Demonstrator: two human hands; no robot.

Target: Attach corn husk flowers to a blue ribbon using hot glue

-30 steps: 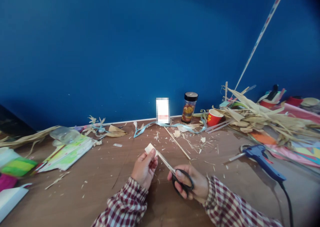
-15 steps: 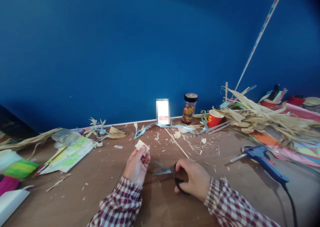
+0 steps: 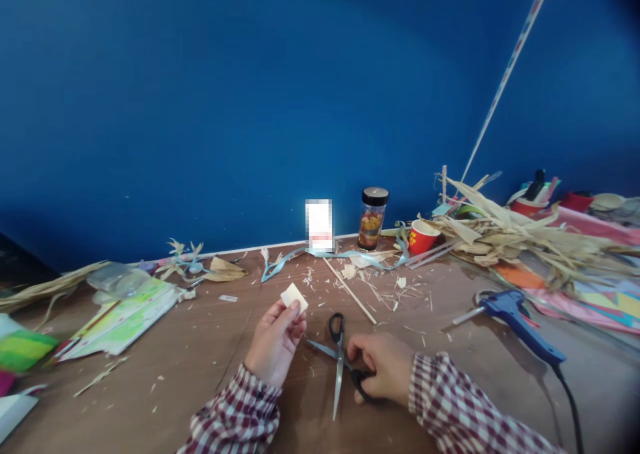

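Observation:
My left hand (image 3: pixel 279 341) pinches a small pale square piece (image 3: pixel 295 298) between thumb and fingers, held up above the table; its exact material I cannot make out. To its right, a pair of black-handled scissors (image 3: pixel 339 357) is spread wide, the blades crossing. My right hand (image 3: pixel 384 367) has its fingers curled at the lower handle loop, while the other loop stands free of the hand, pointing away from me. Part of the lower loop is hidden by the fingers.
A blue glue gun (image 3: pixel 520 321) lies at the right with its cord. Behind are dried corn husks (image 3: pixel 520 241), a red paper cup (image 3: pixel 423 237) and a black-lidded jar (image 3: pixel 373 219). Blue ribbon (image 3: pixel 285 262) and straw scraps lie mid-table. A painted sheet (image 3: pixel 130 321) lies left.
The scissors have swung wide open, and one handle loop has left my right hand's fingers. My left hand has shifted slightly, still with the pale piece. The view has turned a little right.

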